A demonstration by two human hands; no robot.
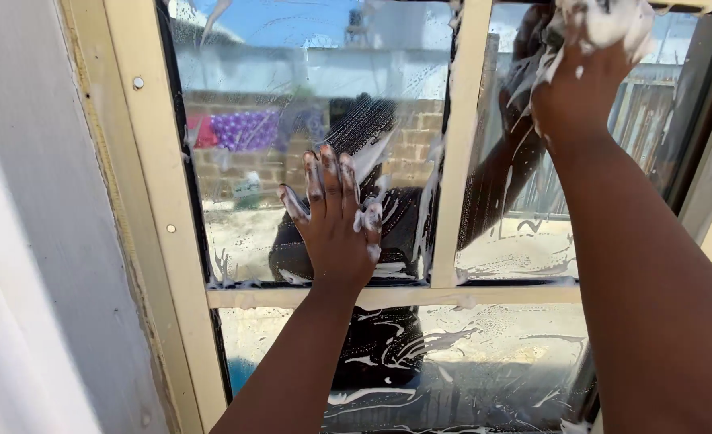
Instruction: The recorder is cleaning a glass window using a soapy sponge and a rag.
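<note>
My left hand (336,221) lies flat with fingers spread against the soapy glass of the upper left pane (243,201), with foam on the fingers. At the top of the upper right pane (525,233), my right hand (574,84) grips a sudsy white cloth (605,22) and presses it to the glass. Streaks of white foam run down all the panes. The glass mirrors my arms and dark top.
The window has a cream-painted frame (151,201) with a vertical bar (458,145) and a horizontal bar (388,297) dividing the panes. A grey wall (34,241) stands to the left. Lower panes (452,362) are streaked with foam. Reflected brick wall and hanging laundry show in the glass.
</note>
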